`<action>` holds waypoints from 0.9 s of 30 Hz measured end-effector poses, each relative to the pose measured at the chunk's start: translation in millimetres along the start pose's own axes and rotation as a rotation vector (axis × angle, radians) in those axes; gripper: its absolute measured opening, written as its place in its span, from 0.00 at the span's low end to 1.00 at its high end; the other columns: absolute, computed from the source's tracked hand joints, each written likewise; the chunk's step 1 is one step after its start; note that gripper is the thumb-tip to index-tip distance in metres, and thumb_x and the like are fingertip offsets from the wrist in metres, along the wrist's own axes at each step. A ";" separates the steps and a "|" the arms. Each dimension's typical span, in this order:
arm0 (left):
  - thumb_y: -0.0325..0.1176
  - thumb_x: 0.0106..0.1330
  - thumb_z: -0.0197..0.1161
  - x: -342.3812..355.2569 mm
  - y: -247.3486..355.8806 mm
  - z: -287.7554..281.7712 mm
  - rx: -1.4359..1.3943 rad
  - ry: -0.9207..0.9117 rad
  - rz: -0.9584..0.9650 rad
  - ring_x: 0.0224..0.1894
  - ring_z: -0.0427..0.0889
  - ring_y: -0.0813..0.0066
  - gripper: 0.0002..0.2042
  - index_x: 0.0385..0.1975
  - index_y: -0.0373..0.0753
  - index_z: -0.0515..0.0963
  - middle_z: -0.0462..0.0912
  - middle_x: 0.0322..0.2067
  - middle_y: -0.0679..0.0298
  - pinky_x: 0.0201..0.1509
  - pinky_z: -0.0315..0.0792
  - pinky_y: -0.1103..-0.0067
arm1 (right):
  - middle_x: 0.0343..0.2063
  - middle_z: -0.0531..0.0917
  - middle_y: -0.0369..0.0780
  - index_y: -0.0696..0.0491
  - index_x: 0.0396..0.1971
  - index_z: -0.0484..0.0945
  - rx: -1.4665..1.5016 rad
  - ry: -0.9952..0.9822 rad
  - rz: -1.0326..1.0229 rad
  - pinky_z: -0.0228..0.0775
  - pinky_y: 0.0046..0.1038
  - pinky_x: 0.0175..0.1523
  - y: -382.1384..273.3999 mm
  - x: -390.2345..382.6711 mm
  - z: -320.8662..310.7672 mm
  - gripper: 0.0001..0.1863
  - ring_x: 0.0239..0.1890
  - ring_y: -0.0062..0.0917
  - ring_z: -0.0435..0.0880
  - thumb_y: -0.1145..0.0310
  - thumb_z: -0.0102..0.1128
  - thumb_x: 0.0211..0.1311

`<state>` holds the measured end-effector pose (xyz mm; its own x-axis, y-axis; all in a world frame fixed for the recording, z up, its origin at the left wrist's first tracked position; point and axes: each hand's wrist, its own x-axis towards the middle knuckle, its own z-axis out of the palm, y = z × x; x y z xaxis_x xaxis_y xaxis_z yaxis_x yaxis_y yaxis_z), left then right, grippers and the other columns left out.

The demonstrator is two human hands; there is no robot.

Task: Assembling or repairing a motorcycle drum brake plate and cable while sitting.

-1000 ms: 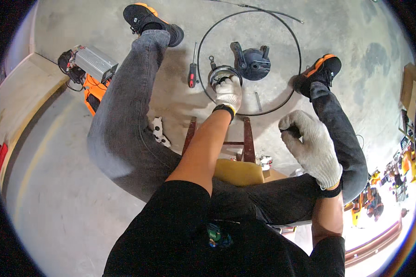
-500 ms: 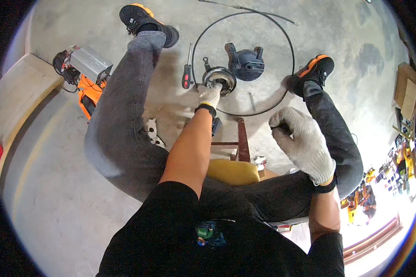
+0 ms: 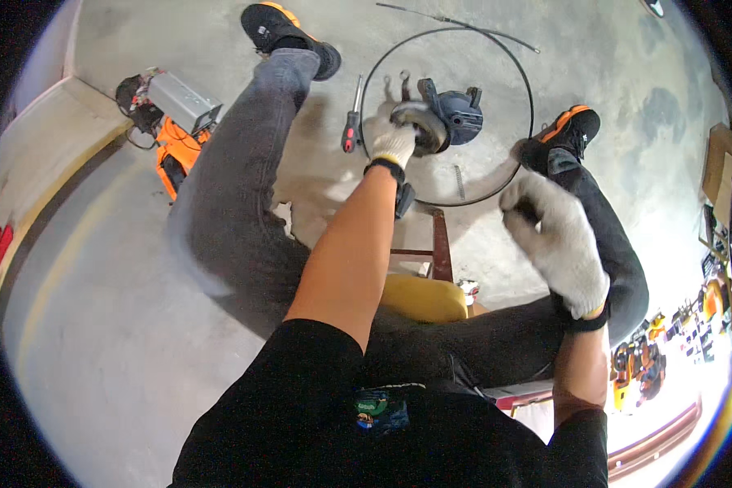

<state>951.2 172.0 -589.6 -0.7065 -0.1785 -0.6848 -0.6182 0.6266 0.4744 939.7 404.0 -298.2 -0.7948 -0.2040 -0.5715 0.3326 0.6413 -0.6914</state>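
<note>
My left hand (image 3: 395,144), in a white knit glove, is closed on the rim of a round metal brake plate (image 3: 421,122). The plate is tilted, and my fingers hide part of it. Touching or just behind it is a black round housing (image 3: 462,118) with two arms. My right hand (image 3: 555,240), also gloved, hovers above my right thigh with fingers curled toward the thumb. What it holds, if anything, is hidden. Left of the plate lies a screwdriver (image 3: 352,122) with a red and black handle.
A black cable (image 3: 531,89) loops on the concrete floor around the parts, with a small spring (image 3: 459,182) inside the loop. An orange machine with a grey box (image 3: 173,102) stands at left. Below my arm are a yellow cushion (image 3: 424,298) and a dark red frame leg (image 3: 441,244).
The brake plate has tipped up from lying flat and come closer to the black housing, with my left hand on it. The view has shifted slightly; my right hand keeps its curl.
</note>
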 end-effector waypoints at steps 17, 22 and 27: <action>0.47 0.63 0.61 -48.8 106.7 -432.9 0.064 0.198 0.227 0.36 0.85 0.64 0.22 0.48 0.37 0.84 0.87 0.39 0.55 0.39 0.78 0.69 | 0.28 0.84 0.41 0.58 0.47 0.83 0.026 0.104 -0.013 0.74 0.28 0.37 17.6 23.2 17.2 0.14 0.28 0.23 0.81 0.64 0.55 0.73; 0.54 0.63 0.60 -28.2 -104.8 -403.9 0.928 0.113 0.443 0.48 0.88 0.49 0.23 0.45 0.41 0.86 0.88 0.44 0.46 0.49 0.81 0.58 | 0.28 0.85 0.39 0.62 0.43 0.83 -0.010 0.068 0.148 0.74 0.26 0.35 47.2 31.4 33.9 0.15 0.27 0.21 0.82 0.64 0.57 0.69; 0.48 0.61 0.59 -16.1 -236.9 -307.7 0.227 0.131 -0.247 0.53 0.84 0.43 0.23 0.44 0.33 0.85 0.85 0.46 0.39 0.59 0.76 0.60 | 0.26 0.84 0.37 0.59 0.38 0.82 0.145 -0.012 0.291 0.73 0.24 0.31 48.4 33.4 50.2 0.10 0.25 0.20 0.79 0.68 0.58 0.66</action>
<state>1003.1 -207.0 -520.8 -0.5926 -0.4324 -0.6796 -0.6939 0.7025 0.1581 954.8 391.1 -372.9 -0.6498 -0.0365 -0.7592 0.6149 0.5619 -0.5533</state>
